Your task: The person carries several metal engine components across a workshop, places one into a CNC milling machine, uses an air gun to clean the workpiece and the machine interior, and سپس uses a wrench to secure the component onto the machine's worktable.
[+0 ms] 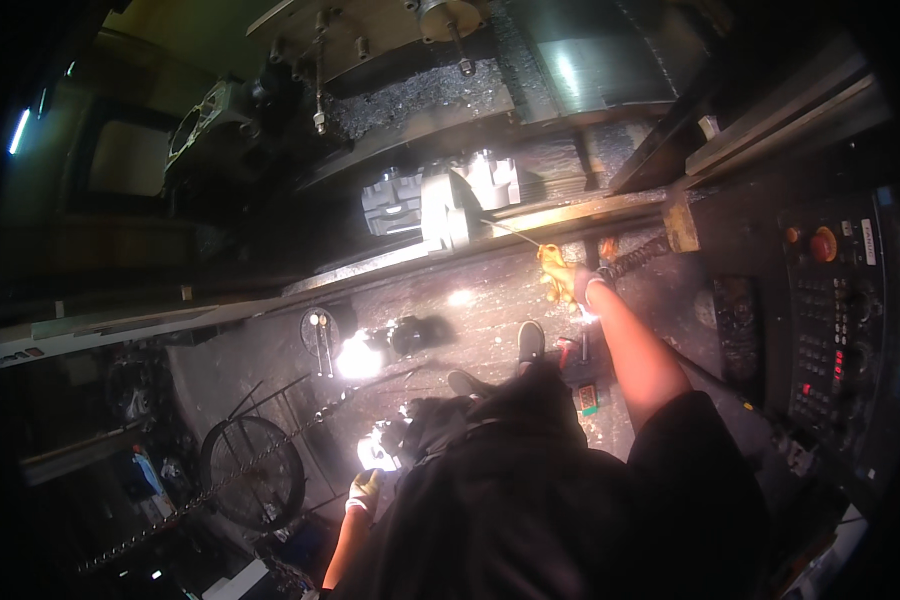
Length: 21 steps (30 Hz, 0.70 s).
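Note:
My right hand (564, 278), in a yellowish work glove, reaches out to the machine's front ledge. Its fingers are closed around a tool whose thin, straight metal tube (511, 231) points left at a bright upright metal block (444, 208). The tool's body is mostly hidden in the glove. Grey machined metal parts (393, 203) stand beside that block, on its left. Low on the left hangs my left hand (366, 488), also gloved, close to a brightly lit metal part (378, 447). Whether it touches that part I cannot tell, and its fingers are unclear.
On the right stands a dark control panel (823, 300) with a red button. A dark coiled hose (635, 259) runs beside my right hand. Another lit metal part (360, 355), a red-headed hammer (566, 349), a chain (220, 487) and a large round ring (253, 472) lie lower down.

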Tool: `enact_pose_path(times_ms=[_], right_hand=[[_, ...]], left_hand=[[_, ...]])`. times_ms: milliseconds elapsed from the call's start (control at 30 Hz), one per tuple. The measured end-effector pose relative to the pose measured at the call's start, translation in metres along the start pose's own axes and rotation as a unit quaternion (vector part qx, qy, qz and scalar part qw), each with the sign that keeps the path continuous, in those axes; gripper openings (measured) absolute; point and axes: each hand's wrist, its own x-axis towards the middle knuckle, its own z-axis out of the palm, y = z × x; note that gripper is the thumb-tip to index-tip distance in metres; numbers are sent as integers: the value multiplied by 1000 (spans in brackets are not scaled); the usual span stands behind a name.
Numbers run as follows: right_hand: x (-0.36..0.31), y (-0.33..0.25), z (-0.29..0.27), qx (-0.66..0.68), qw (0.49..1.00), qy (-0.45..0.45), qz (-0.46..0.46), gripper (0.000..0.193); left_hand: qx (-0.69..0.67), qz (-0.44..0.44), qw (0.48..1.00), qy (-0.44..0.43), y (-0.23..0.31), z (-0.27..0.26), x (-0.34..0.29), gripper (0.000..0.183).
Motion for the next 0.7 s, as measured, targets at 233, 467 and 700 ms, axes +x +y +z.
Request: enact_pose_path(times_ms=[233, 467, 700], right_hand=[[27, 21, 18, 11, 984, 168, 62, 46], [20, -11, -5, -66, 970, 226, 62, 50], [-18, -146, -4, -251, 950, 186, -9, 52]], left_hand=[[-15, -1, 1000, -14, 16, 8, 5, 35], [-175, 12, 984, -2, 18, 6, 5, 31], [-72, 51, 996, -11, -62, 47, 7, 42]])
